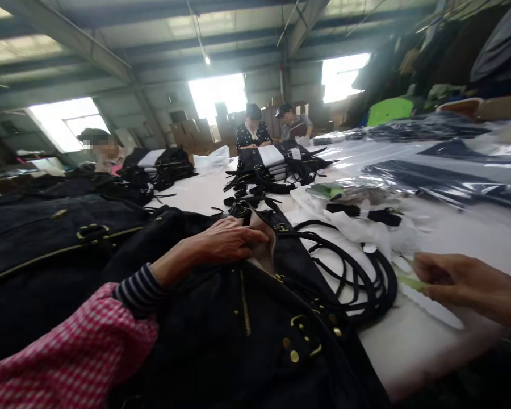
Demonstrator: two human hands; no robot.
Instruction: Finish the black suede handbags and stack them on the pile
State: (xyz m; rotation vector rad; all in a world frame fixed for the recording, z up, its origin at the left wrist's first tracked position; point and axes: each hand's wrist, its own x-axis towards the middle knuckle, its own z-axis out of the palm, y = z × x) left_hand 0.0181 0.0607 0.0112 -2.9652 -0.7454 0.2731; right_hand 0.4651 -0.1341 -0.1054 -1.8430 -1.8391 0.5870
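My left hand [221, 243] reaches in from the left, its fingers closed on the edge of a black bag [187, 335]. Pale lining [264, 244] shows where the bag's mouth gapes beside the fingers. The bag has brass-coloured buckles, studs and a short zip. Off to the right, above the white tabletop, my right hand [464, 278] pinches a thin light-green object [411, 282], whose kind I cannot make out. Below that hand is a flat white piece [440, 309]. Black cord-like handles [366, 272] loop between the two hands.
More black bags [46, 227] lie at the left. Bundled black bags with white wrapping [268, 156] stand further back. Clear plastic over dark items [443, 176] covers the far right. Three co-workers [252, 133] sit around the white table [409, 346].
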